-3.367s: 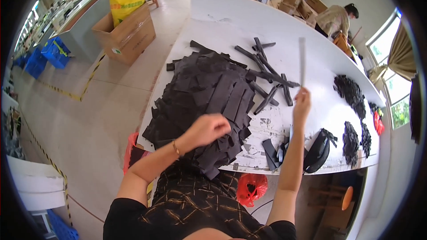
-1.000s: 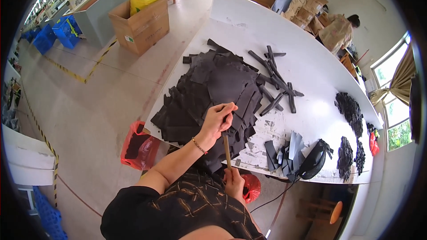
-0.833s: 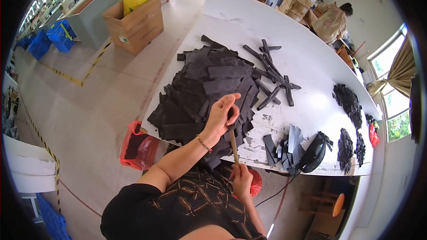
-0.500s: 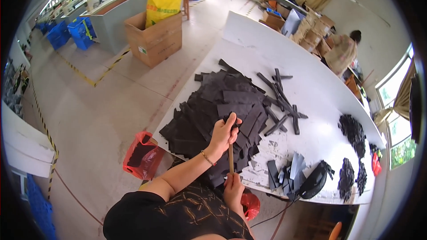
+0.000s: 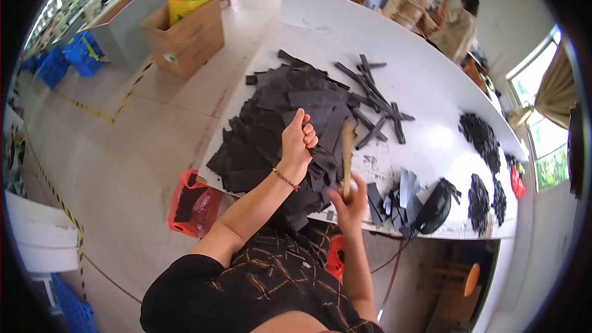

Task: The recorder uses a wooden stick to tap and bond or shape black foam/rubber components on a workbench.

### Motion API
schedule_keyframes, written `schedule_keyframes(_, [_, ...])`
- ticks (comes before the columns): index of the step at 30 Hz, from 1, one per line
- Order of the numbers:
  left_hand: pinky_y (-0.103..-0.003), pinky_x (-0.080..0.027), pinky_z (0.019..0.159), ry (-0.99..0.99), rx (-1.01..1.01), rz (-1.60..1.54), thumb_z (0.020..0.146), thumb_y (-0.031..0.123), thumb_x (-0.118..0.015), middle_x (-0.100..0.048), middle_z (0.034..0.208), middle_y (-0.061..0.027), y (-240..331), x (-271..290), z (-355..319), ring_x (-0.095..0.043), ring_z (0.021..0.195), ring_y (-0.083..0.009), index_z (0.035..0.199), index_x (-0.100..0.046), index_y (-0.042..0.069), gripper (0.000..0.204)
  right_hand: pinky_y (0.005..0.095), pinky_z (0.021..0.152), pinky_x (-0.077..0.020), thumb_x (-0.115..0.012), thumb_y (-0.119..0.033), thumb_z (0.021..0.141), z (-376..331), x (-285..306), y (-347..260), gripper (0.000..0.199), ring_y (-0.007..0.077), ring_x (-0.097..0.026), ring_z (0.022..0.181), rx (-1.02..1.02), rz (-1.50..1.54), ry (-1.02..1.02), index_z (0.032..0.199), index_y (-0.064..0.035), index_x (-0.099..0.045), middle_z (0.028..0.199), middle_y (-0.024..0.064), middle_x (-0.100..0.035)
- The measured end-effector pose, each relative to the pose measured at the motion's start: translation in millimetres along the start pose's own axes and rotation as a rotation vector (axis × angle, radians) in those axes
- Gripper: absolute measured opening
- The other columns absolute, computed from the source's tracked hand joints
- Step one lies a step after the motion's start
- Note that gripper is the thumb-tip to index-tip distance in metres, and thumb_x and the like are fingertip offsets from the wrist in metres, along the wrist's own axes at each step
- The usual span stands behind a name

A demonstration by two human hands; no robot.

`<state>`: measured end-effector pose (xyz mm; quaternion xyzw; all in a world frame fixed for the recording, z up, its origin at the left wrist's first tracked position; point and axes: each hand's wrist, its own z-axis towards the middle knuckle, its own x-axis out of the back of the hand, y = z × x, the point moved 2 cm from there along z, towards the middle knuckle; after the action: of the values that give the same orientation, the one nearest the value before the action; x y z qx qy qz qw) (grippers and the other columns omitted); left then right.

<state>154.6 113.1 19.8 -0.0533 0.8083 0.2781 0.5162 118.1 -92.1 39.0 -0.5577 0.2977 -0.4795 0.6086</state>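
Observation:
My left hand [image 5: 298, 142] is closed into a fist over a big heap of black cut sheet pieces [image 5: 277, 123] on the white table [image 5: 394, 74]; a black piece seems pinched in it. My right hand [image 5: 348, 200] grips the lower end of a thin wooden stick [image 5: 347, 154] that stands upright at the table's near edge. Long black strips [image 5: 373, 95] lie crossed beyond the heap.
Small black piles [image 5: 478, 139] and a dark rounded tool [image 5: 435, 206] with grey scraps sit at the right. A red bag [image 5: 194, 203] hangs below the table edge. A cardboard box [image 5: 185, 37] stands on the floor left. Another person [image 5: 456, 24] works at the far end.
My right hand came down from high over the table to the near edge, now holding the stick upright. My left hand rose off the heap and closed into a fist.

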Motion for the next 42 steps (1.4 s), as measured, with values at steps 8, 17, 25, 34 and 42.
schedule_keyframes(8, [-0.022,-0.030,0.040,0.103,-0.019,0.210,0.099,0.037,-0.055,-0.040,0.058,0.0037,45.6,-6.6,-3.5,-0.038,0.043,-0.0069,0.091,-0.056,0.005,0.033,0.0213,0.054,-0.0362,-0.072,-0.005,0.082,11.8,-34.2,-57.5,0.010,0.0047,-0.046,0.060,0.010,0.297,-0.272,0.088,-0.0023,-0.064,0.067,-0.0060,-0.051])
schedule_keyframes(17, [-0.022,-0.043,0.057,-0.670,0.035,0.784,0.100,0.020,-0.055,-0.056,0.082,-0.0029,-11.4,-5.8,-68.4,-0.053,0.060,-0.0070,0.114,-0.056,0.005,0.021,0.0205,0.044,-0.0279,-0.070,-0.006,0.090,55.7,-9.9,-27.1,0.010,0.0031,-0.040,0.050,-0.147,0.424,0.188,0.086,-0.0034,-0.060,0.063,-0.0059,-0.049])
schedule_keyframes(25, [-0.021,-0.031,0.043,-0.679,0.289,0.818,0.105,0.027,-0.041,-0.047,0.062,0.0022,-37.5,20.6,-111.6,-0.038,0.049,-0.0032,0.081,-0.048,0.008,0.032,0.0206,0.043,-0.0291,-0.069,-0.014,0.091,122.7,37.8,-21.9,0.019,0.0038,-0.042,0.049,-0.052,0.382,0.421,0.098,-0.0001,-0.059,0.064,-0.0032,-0.049])
schedule_keyframes(34, [-0.028,-0.050,0.060,-0.606,-0.835,1.398,0.091,0.017,-0.064,-0.065,0.074,-0.0062,8.6,-45.7,40.6,-0.062,0.064,-0.0168,0.088,-0.065,0.004,0.013,0.0201,0.041,-0.0325,-0.055,-0.032,0.100,208.3,131.8,22.5,0.029,0.0046,-0.048,0.049,-0.032,-0.059,0.355,0.108,-0.0041,-0.057,0.070,0.0052,-0.064])
schedule_keyframes(42, [-0.042,-0.053,0.076,-0.300,-0.882,2.131,0.076,0.018,-0.075,-0.066,0.085,-0.0143,-21.7,-44.8,213.6,-0.064,0.087,-0.0322,0.076,-0.073,0.011,0.007,0.0271,0.055,-0.0426,-0.058,-0.013,0.095,78.2,102.8,94.9,0.018,0.0101,-0.056,0.060,-0.145,-0.347,0.087,0.105,0.0001,-0.065,0.067,0.0072,-0.065])
